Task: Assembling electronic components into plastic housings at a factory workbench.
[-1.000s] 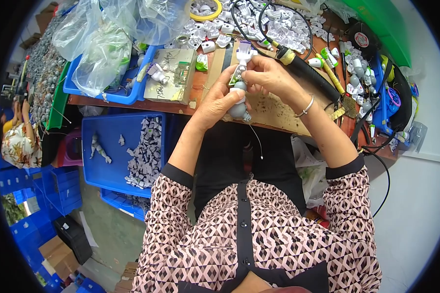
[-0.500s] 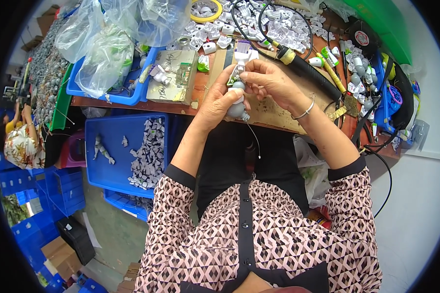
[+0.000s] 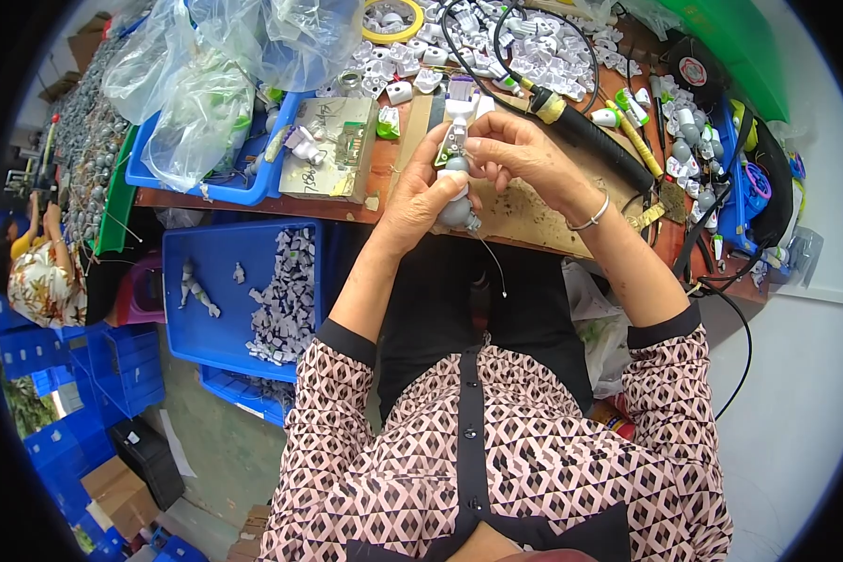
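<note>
Grey-and-white small plastic assembly [image 3: 456, 173], thin wire trailing below, held above the near edge of the wooden workbench [image 3: 534, 211]: left hand [image 3: 420, 201] wrapped round its lower body, right hand [image 3: 513, 150] pinching its upper part. Black-handled tool [image 3: 585, 136] just beside, right. Blue bin [image 3: 229, 286] of white parts below the bench's left end.

I am looking down on a small-parts assembly workshop, the sort run at a bench by hand. The wooden workbench [image 3: 534, 211] is crowded with heaps of small white plastic parts [image 3: 534, 47], clear plastic bags [image 3: 206, 84], a roll of yellow tape [image 3: 391, 21] and a black-handled tool [image 3: 585, 136] on a cable, perhaps a soldering iron. Blue plastic bins [image 3: 220, 281] of more parts stand beside and under the bench. At the left edge another person [image 3: 37, 272] sits at work.
</note>
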### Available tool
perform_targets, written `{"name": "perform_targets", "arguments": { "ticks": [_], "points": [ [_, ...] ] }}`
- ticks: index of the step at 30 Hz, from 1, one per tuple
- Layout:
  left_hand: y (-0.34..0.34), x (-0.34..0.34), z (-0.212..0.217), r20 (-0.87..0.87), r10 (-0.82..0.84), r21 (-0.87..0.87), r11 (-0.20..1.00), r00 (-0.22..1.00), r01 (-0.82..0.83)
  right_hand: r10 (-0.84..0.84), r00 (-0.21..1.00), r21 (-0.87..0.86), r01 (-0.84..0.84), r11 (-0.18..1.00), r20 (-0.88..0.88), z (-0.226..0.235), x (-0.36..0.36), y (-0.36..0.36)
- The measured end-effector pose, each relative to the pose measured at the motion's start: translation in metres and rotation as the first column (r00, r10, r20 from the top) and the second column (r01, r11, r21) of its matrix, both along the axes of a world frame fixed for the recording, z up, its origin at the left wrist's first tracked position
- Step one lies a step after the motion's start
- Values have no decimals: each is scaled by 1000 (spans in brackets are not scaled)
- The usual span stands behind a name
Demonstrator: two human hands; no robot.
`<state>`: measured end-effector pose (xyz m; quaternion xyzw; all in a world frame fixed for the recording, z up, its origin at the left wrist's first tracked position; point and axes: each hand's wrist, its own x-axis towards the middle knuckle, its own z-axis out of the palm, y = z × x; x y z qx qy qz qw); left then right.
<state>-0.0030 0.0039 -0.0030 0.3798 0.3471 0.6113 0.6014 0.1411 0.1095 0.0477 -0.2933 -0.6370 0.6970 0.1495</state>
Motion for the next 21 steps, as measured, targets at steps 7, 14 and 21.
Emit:
{"name": "perform_targets", "arguments": {
  "ticks": [7,14,21],
  "points": [
    [1,-1,-2,118,45,19,999,992,-48,-276,956,753,109,650,100,-5,12,27],
    [1,-2,-7,96,66,36,997,993,-70,-447,800,908,-282,309,401,-19,-25,28],
    [1,-1,-4,94,49,28,998,994,-52,-419,807,909,-383,165,416,-18,-29,40]
  ]
}}
